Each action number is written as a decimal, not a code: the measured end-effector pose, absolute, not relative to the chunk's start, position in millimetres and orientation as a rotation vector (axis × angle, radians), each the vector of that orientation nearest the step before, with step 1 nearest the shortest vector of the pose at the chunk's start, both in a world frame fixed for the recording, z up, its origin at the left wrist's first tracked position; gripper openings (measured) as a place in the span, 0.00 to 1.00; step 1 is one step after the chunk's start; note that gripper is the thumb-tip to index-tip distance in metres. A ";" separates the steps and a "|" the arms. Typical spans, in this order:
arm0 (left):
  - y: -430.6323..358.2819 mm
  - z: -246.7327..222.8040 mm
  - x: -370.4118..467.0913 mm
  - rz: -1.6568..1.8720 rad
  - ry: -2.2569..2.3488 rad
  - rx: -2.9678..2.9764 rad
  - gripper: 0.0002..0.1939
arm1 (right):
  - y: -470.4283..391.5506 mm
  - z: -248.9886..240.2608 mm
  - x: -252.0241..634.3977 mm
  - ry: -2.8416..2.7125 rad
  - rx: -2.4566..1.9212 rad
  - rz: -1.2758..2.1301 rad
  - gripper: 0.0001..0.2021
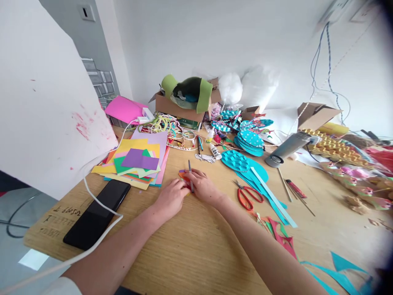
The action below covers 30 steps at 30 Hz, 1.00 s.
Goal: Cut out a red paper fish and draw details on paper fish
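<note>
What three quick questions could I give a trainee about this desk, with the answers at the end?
1. Which hand grips the grey pen?
A) left hand
B) right hand

2. True or false: the red-handled scissors lie to the right of both hands.

3. Fill in the colour: the uppermost sheet on the pile of coloured paper is ____.

Key: 1 B; 2 true; 3 purple.

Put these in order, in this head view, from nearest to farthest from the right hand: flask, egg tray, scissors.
From the right hand:
1. Scissors, to its right.
2. Flask, farther right and back.
3. Egg tray, far right, past the flask.
</note>
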State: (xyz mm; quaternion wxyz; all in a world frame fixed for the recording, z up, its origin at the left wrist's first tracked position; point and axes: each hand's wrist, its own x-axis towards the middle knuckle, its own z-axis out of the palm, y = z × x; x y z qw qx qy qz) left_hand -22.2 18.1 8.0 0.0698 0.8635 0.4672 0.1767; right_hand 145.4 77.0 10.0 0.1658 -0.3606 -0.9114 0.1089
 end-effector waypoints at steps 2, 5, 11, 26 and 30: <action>14.3 8.8 -18.6 0.543 1.358 2.609 0.16 | 72.1 7.4 151.4 -2.607 -0.997 0.300 0.21; 6.7 9.3 -11.6 0.588 1.268 2.610 0.15 | 60.7 10.9 166.2 -2.619 -0.966 0.284 0.22; 5.2 5.3 -10.6 0.835 1.215 2.510 0.16 | 30.0 25.7 202.6 -2.237 -1.173 0.262 0.14; 8.8 15.1 -14.8 0.575 1.121 2.671 0.16 | 1.8 4.9 205.0 -2.477 -0.874 0.323 0.19; 9.8 14.3 -15.7 0.556 1.128 2.660 0.17 | 3.8 2.1 215.8 -2.404 -0.925 0.272 0.17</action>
